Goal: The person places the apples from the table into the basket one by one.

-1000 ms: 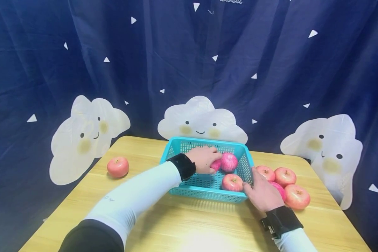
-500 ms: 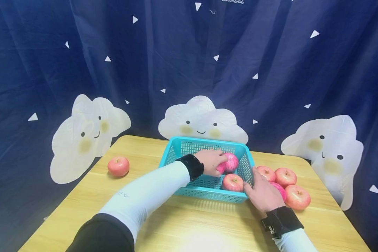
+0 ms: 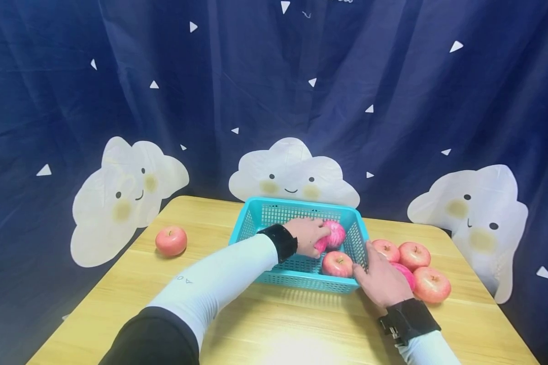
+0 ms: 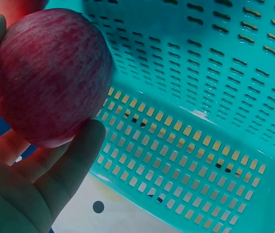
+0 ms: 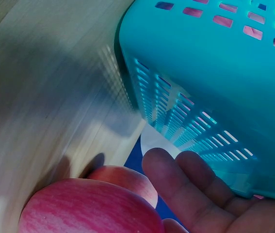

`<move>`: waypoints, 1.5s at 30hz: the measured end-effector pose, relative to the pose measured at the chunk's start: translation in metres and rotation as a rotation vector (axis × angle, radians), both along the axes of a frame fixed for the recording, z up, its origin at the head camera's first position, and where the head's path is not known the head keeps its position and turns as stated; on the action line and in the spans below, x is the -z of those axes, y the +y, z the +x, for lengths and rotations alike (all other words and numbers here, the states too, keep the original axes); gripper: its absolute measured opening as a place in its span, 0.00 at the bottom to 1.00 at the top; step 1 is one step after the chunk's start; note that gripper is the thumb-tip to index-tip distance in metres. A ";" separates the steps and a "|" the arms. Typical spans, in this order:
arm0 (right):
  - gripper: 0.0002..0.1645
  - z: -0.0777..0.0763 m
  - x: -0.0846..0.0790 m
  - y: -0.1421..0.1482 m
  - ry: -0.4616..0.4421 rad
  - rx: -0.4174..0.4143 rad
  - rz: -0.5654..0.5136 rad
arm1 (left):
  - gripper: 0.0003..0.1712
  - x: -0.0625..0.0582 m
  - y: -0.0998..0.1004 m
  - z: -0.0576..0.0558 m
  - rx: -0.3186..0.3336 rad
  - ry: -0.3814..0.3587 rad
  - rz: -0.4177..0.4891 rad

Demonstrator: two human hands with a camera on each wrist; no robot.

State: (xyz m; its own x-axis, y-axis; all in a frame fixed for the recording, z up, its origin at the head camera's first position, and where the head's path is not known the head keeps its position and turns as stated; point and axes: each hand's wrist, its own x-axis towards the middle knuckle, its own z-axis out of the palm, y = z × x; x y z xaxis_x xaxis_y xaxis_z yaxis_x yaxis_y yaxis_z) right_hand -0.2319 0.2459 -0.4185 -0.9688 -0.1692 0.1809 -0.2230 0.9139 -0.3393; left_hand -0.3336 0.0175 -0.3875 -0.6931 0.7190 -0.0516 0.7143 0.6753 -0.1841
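In the head view a turquoise plastic basket point(image 3: 301, 280) stands on the table. My left hand point(image 3: 303, 236) reaches into it, fingers and thumb around a dark pink apple point(image 4: 50, 73). That apple shows only partly in the head view, beside another pink apple point(image 3: 336, 234). A paler red apple point(image 3: 338, 264) sits in the basket's near right corner. At the basket's right side, my right hand point(image 3: 385, 281) grips the rim, thumb at the near corner and fingers along the outer wall. The right wrist view shows those fingers point(image 5: 176, 189) by the perforated wall.
To the right of the basket, several apples point(image 3: 431, 285) lie close together, among them a dark pink one point(image 3: 404, 275) partly behind my right hand. A lone apple point(image 3: 171, 241) rests on the wooden table point(image 3: 274, 324) at the left. A dark blue curtain point(image 3: 274, 76) hangs behind.
My left hand has moved a little to the right inside the basket with the dark pink apple, closer to the other pink one. The right hand has stayed at the rim.
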 end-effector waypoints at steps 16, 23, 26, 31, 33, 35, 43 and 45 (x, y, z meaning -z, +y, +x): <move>0.48 0.002 -0.003 -0.006 -0.051 0.051 -0.018 | 0.35 0.004 0.001 0.006 -0.008 0.026 -0.040; 0.48 0.002 -0.003 -0.006 -0.055 0.065 -0.022 | 0.35 0.005 0.003 0.006 -0.015 0.012 -0.047; 0.47 0.002 -0.004 -0.005 -0.054 0.066 -0.026 | 0.36 0.007 0.005 0.004 -0.015 0.003 -0.047; 0.47 0.002 -0.003 -0.005 -0.055 0.064 -0.026 | 0.35 0.014 0.009 -0.003 -0.020 -0.013 -0.040; 0.47 0.002 -0.003 -0.005 -0.055 0.063 -0.024 | 0.35 0.017 0.010 -0.005 -0.019 -0.012 -0.037; 0.47 0.001 -0.002 -0.004 -0.055 0.064 -0.023 | 0.35 0.019 0.011 -0.007 -0.018 -0.012 -0.036; 0.47 0.000 -0.001 -0.004 -0.053 0.057 -0.023 | 0.33 0.018 0.015 -0.004 -0.047 -0.024 -0.039; 0.47 0.000 0.000 -0.004 -0.052 0.059 -0.022 | 0.33 0.017 0.015 -0.003 -0.052 -0.024 -0.041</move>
